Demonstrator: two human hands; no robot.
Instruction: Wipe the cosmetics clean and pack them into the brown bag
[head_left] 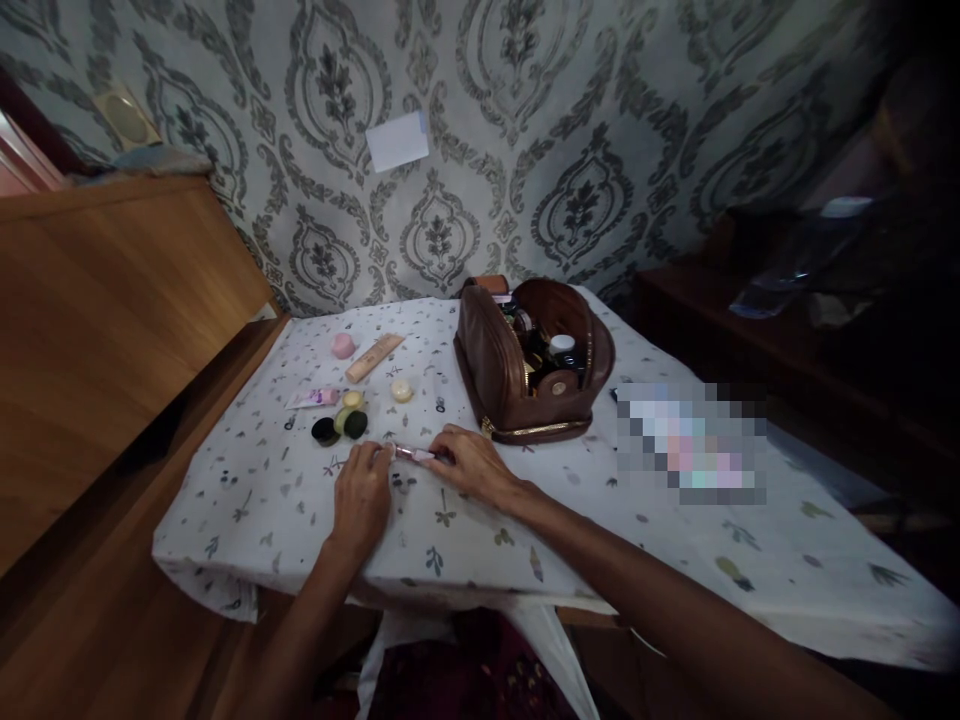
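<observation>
Pink tube (415, 455) sits just above the desk (675, 560), near its front edge. The left hand (362, 495) pinches one end with curled fingers, and the right hand (472, 465) closes its fingers over the other. Behind lie one open brown bag (499, 375), one pink pot (343, 345), one cream pot (401, 390), one tan stick (374, 357) and one sachet (312, 398).

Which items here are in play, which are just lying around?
In play: slim pink tube, gripped by left hand and right hand.
Lying about: open brown pouch, pink jar, tan stick, pale jar, pink sachet, dark round pots, wall note.
</observation>
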